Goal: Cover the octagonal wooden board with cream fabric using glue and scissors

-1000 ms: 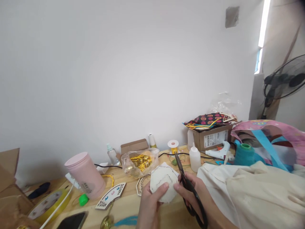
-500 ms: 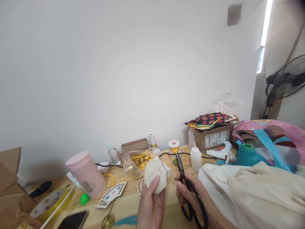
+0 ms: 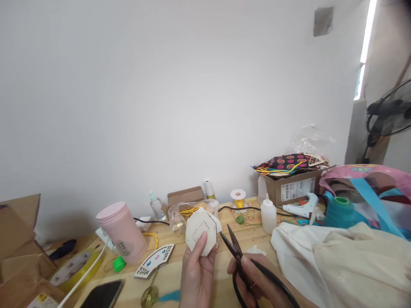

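Observation:
My left hand [image 3: 199,265] grips a pale octagonal piece [image 3: 201,233], its thumb across the front. White material shows behind the piece's right edge. Black-handled scissors [image 3: 236,250] are in my right hand [image 3: 253,273], with the blades parted and pointing up and left, just right of the octagonal piece. The blades do not touch it. A small white scrap [image 3: 256,250] lies on the wooden table beyond my right hand.
A pink canister [image 3: 123,233], fan-shaped piece [image 3: 154,261], phone [image 3: 102,294] and yellow tape roll [image 3: 77,269] are at left. White bottle [image 3: 269,216], yellow thread spool [image 3: 238,200], glue gun [image 3: 302,207] and cream cloth [image 3: 346,256] are at right.
The scissors have gone from closed to open and tilted left toward the octagonal piece. A white scrap now shows on the table. The view has shifted slightly left.

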A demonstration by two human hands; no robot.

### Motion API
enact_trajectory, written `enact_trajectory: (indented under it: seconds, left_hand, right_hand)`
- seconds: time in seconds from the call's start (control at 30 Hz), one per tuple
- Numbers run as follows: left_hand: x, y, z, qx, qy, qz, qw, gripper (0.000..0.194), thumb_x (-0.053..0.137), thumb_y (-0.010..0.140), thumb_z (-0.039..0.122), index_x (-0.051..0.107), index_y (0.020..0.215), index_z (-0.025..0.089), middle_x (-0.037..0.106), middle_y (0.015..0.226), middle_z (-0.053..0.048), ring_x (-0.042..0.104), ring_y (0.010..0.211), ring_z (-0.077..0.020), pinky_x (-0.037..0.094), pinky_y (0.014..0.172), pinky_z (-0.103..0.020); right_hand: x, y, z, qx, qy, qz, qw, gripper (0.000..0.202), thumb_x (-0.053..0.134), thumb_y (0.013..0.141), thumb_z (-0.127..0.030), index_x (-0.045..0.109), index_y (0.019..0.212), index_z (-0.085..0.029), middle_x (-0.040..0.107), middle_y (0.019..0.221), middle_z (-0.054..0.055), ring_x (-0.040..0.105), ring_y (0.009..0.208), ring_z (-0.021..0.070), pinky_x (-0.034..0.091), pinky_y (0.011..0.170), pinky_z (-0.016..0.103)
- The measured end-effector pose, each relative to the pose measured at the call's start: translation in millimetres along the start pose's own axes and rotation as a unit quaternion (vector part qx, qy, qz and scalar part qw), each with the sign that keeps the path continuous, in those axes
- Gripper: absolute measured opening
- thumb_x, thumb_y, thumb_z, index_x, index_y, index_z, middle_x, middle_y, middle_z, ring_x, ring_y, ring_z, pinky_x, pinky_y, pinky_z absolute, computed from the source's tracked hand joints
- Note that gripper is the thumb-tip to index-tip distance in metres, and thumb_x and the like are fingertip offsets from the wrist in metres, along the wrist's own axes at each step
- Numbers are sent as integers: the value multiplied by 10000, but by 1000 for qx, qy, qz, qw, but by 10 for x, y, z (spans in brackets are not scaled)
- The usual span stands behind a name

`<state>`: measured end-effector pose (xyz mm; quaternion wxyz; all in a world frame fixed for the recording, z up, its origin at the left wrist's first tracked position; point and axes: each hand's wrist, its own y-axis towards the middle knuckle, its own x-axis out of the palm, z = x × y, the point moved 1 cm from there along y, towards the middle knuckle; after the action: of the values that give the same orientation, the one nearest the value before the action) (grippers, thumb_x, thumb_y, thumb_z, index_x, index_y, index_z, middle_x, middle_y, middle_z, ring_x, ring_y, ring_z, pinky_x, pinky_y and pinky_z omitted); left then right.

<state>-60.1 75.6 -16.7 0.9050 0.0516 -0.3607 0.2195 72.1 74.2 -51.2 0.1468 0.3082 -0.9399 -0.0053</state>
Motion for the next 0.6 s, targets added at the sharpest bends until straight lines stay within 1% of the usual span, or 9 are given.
enact_trajectory:
  seconds: [0.07, 0.13, 0.23, 0.3, 0.4, 0.5, 0.6]
  left_hand:
    - [0, -6, 20, 16, 7, -3, 1000, 287, 552, 721, 49, 597, 984, 155, 672, 898, -77, 627, 743, -139, 529, 547, -186]
    - [-2, -9, 36, 32, 10, 4, 999, 304, 569, 709, 52, 598, 988, 170, 675, 886, -65, 627, 728, -129, 522, 532, -171]
    - [-6, -5, 51, 55, 9, 17, 998, 318, 585, 698, 59, 598, 986, 193, 673, 900, -50, 625, 744, -127, 516, 527, -160]
    - [-11, -2, 46, 57, 12, 21, 998, 313, 592, 692, 64, 602, 974, 197, 673, 895, -43, 624, 735, -123, 510, 517, -153]
    - [-20, -8, -1, 21, 37, 19, 999, 288, 603, 681, 72, 610, 949, 177, 677, 841, -35, 619, 667, -109, 502, 500, -155]
    - [-27, -32, -68, -17, 76, 19, 997, 293, 623, 667, 91, 599, 951, 160, 672, 803, -29, 608, 625, -102, 492, 484, -161]
    - [-22, -60, -110, -25, 96, 10, 995, 333, 642, 659, 121, 576, 981, 171, 667, 813, -16, 605, 653, -103, 490, 504, -167]
  right_hand:
    - [-6, -34, -49, 1, -73, 7, 997, 542, 378, 724, -638, 514, 876, -136, 440, 523, -45, 413, 423, 82, 335, 410, 210]
    - [-13, -41, -95, 11, -111, -7, 994, 553, 378, 698, -665, 523, 808, -142, 421, 492, -54, 398, 404, 77, 314, 399, 203]
    - [-9, -29, -120, 23, -123, -28, 992, 527, 380, 710, -649, 531, 766, -147, 386, 433, -74, 341, 336, 58, 257, 348, 185]
    - [4, -31, -108, 18, -117, -14, 993, 511, 384, 724, -629, 536, 781, -144, 379, 428, -78, 329, 321, 53, 240, 328, 175]
    - [19, -44, -83, 14, -113, 31, 993, 523, 385, 716, -635, 544, 773, -141, 396, 459, -69, 339, 335, 48, 259, 326, 165]
    - [15, -29, -77, 22, -119, 34, 992, 551, 351, 717, -650, 540, 764, -135, 392, 439, -72, 330, 317, 46, 283, 319, 168]
    - [-5, 4, -83, 19, -115, 56, 992, 553, 344, 716, -652, 529, 787, -135, 402, 441, -71, 339, 316, 54, 303, 315, 180]
